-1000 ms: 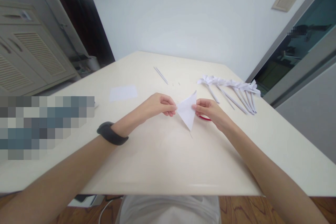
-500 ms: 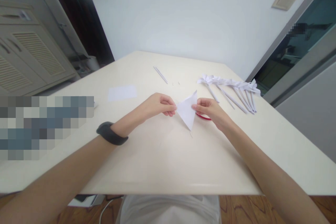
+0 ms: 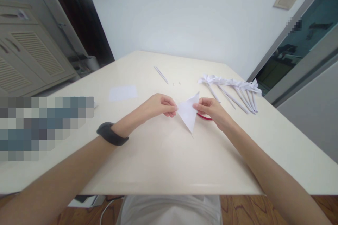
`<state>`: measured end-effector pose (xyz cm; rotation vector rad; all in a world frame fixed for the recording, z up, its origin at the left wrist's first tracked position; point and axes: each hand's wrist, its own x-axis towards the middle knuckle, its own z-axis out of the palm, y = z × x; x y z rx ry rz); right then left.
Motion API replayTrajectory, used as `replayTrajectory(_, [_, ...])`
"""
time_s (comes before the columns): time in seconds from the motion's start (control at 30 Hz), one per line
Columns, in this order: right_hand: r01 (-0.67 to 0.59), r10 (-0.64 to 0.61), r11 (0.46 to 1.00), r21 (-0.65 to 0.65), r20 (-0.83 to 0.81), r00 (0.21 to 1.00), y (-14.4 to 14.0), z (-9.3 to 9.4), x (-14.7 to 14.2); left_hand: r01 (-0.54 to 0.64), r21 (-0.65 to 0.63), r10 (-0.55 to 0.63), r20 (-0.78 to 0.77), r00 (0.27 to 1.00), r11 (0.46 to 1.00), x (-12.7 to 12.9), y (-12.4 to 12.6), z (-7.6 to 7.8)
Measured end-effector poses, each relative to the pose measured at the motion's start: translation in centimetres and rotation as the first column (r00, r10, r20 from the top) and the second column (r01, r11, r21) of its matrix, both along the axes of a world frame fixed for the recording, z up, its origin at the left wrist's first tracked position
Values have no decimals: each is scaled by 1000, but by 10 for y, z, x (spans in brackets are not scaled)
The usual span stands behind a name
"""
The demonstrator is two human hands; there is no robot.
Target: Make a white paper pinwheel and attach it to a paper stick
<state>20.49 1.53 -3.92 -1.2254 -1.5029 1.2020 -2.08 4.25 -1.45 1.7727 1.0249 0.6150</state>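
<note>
A triangular piece of white paper (image 3: 187, 113) is held between two bare hands above the middle of the worktop (image 3: 163, 163); one of its points is directed toward the near edge, another toward the far right; whether the lowest point is rested on the surface cannot be told. The left corner is gripped by the left hand (image 3: 163, 105), its thumb and fingertips nearly closed in a pinch, the remaining fingers curled; the right edge is pinched likewise by the right hand (image 3: 210, 109), its thumb laid over the near face of the paper. A dark wristband (image 3: 112, 134) is worn on the left wrist; a red curved object (image 3: 205, 116) is partly hidden beneath the right hand. A flat white sheet (image 3: 123, 93) is placed to the left, apart from the left hand; two thin rolled sticks (image 3: 161, 75) are laid side by side farther back, with small scraps (image 3: 176, 84) scattered near their closer end; to the right, white paper blossoms (image 3: 232, 83) are arranged in a row, their rolled stems (image 3: 243, 101) pointed toward the near side.
</note>
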Motion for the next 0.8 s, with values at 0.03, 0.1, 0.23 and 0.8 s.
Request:
replayTrajectory(0.03, [3, -3, 1000, 1, -1, 1000, 0, 0, 0, 3, -1, -3, -2, 1000, 1000, 0, 0, 0])
replayTrajectory(0.1, [7, -7, 1000, 3, -5, 1000, 0, 0, 0, 4, -5, -4, -6, 1000, 1000, 0, 0, 0])
replayTrajectory(0.23, [9, -9, 1000, -1, -22, 1000, -1, 1, 0, 9, -8, -9, 0, 1000, 1000, 0, 1, -1])
replayTrajectory(0.8, [41, -41, 999, -3, -43, 998, 0, 1, 0, 19, -24, -20, -21, 1000, 1000, 1, 0, -2])
